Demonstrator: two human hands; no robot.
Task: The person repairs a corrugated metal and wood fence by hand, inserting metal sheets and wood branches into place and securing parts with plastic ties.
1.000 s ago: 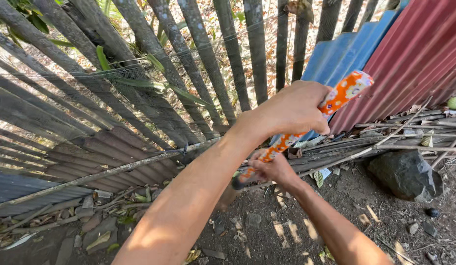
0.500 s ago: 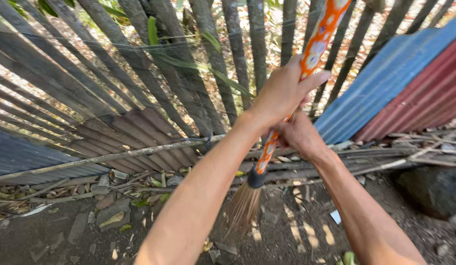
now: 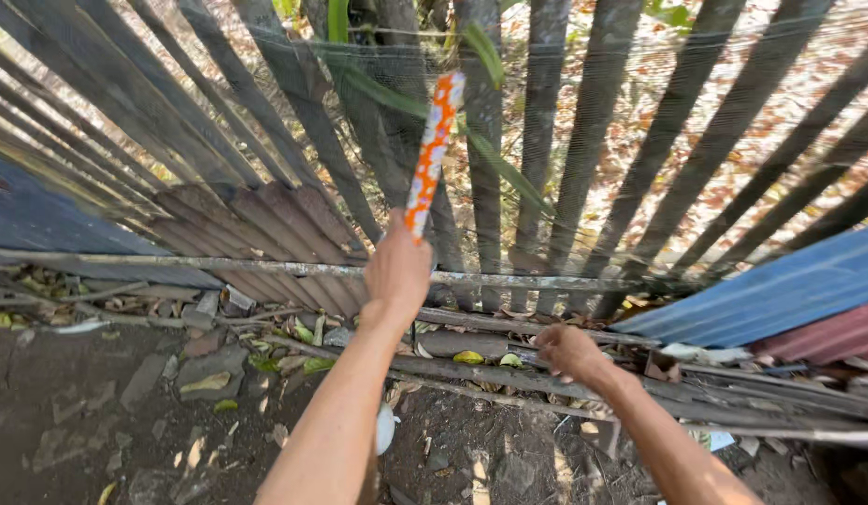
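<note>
Gripping the orange patterned broom handle [image 3: 432, 154] upright, the left hand [image 3: 397, 271] steadies it while the right hand [image 3: 566, 351], loosely curled and empty, reaches toward debris by the fence [image 3: 583, 150].

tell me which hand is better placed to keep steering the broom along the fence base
Left, probably. The left hand is closed around the orange patterned broom handle, holding it upright against the slat fence. The right hand is off the handle, low beside the sticks.

Left hand [image 3: 397, 271] grips orange broom handle [image 3: 431, 150] by fence [image 3: 583, 159].
</note>
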